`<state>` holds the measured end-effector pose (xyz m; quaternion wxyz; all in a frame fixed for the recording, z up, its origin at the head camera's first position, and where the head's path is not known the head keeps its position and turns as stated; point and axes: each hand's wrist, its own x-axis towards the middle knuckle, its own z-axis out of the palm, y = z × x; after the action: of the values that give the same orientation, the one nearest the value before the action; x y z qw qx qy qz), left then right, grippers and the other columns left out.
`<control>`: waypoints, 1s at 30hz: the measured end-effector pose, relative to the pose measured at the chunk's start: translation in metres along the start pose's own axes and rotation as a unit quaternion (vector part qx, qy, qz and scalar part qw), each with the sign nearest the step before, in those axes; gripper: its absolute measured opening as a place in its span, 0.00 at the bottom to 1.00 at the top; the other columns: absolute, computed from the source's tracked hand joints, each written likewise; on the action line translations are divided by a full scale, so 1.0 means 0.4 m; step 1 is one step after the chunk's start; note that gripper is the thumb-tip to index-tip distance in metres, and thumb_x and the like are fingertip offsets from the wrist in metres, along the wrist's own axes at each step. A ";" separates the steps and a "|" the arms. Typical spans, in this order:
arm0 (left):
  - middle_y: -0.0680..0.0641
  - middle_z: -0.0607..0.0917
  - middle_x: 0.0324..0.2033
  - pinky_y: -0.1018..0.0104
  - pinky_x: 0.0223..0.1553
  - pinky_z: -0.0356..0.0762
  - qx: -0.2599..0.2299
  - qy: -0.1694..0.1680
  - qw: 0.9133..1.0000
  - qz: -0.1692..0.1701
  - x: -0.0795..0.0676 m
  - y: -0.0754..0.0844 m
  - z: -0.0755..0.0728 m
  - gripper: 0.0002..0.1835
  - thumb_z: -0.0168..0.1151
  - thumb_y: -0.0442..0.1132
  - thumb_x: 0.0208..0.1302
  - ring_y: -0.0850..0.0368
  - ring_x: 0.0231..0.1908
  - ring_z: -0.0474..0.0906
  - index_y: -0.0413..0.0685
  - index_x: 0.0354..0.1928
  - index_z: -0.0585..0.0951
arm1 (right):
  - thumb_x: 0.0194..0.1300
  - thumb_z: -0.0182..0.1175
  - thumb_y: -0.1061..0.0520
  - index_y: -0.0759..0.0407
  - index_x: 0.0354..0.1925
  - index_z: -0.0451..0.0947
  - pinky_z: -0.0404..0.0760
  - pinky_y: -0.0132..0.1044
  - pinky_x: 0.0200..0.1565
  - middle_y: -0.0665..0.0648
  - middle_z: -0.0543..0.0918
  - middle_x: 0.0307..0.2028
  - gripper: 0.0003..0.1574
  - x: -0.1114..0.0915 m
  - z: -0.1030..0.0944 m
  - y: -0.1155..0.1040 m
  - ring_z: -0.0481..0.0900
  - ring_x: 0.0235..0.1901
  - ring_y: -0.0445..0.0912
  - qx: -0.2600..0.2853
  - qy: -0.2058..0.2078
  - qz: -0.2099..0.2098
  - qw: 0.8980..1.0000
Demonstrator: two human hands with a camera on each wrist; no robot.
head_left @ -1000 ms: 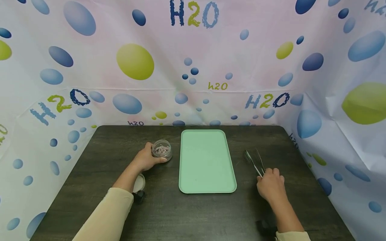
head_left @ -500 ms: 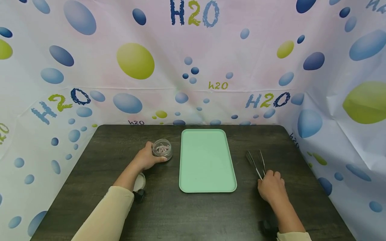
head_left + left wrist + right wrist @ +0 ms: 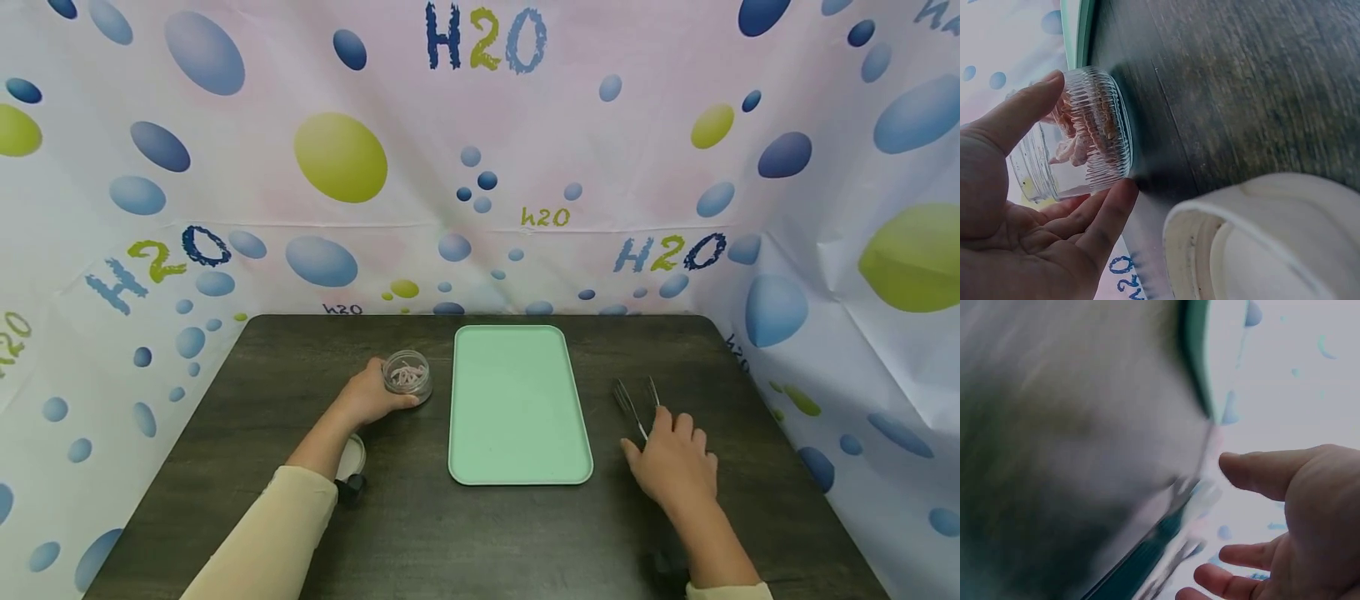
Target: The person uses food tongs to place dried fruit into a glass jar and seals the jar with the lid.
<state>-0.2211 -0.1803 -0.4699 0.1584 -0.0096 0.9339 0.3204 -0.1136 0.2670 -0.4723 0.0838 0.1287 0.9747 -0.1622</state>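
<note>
My left hand holds an uncapped glass jar upright on the dark table. Pale pink, strip-like pieces lie in it; their kind is unclear. In the left wrist view the thumb presses one side of the jar and the fingers bend round the other. A white round lid lies near that wrist. My right hand, thumb spread and fingers extended, is over slim metal utensils at the right. One is a fork; a second slim piece lies beside it. Whether they join is hidden.
A light green tray lies mid-table between the hands. The dark tabletop ends at the back against a patterned backdrop with bubbles and lettering, which also rises at both sides.
My right hand has loosened from the metal utensils; its thumb has spread away to the left and its fingers have straightened. The left hand and the jar stay put.
</note>
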 end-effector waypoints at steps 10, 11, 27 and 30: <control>0.23 0.73 0.72 0.31 0.67 0.75 -0.015 0.012 1.000 0.012 -0.001 0.000 0.000 0.57 0.79 0.54 0.66 0.24 0.70 0.74 0.34 0.81 0.54 | 0.77 0.67 0.44 0.67 0.83 0.57 0.75 0.68 0.57 0.76 0.67 0.70 0.52 0.022 0.046 -0.129 0.68 0.67 0.72 0.051 0.060 -0.118 0.990; 0.23 0.73 0.72 0.31 0.67 0.75 -0.016 0.012 1.000 0.014 -0.001 0.000 0.000 0.57 0.79 0.54 0.66 0.24 0.71 0.74 0.34 0.81 0.54 | 0.77 0.68 0.44 0.67 0.82 0.57 0.75 0.67 0.57 0.76 0.67 0.70 0.52 0.028 0.050 -0.138 0.68 0.66 0.71 0.053 0.059 -0.123 0.989; 0.26 0.70 0.76 0.32 0.69 0.74 -0.032 0.007 0.999 0.025 0.003 -0.007 0.000 0.57 0.79 0.55 0.65 0.26 0.73 0.72 0.38 0.83 0.56 | 0.74 0.71 0.44 0.61 0.83 0.59 0.76 0.64 0.65 0.69 0.68 0.71 0.53 0.097 0.066 -0.275 0.69 0.70 0.66 0.102 0.001 -0.206 0.973; 0.27 0.70 0.77 0.32 0.69 0.74 -0.031 0.010 0.999 0.030 0.007 -0.013 0.000 0.56 0.79 0.56 0.65 0.27 0.73 0.72 0.38 0.83 0.57 | 0.74 0.71 0.44 0.60 0.83 0.59 0.78 0.62 0.65 0.68 0.68 0.72 0.52 0.109 0.071 -0.302 0.70 0.71 0.64 0.126 -0.022 -0.229 0.965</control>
<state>-0.2231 -0.1844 -0.4739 0.1393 0.0104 0.9250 0.3533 -0.1851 0.1566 -0.4720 0.0492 -0.0925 0.9477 -0.3016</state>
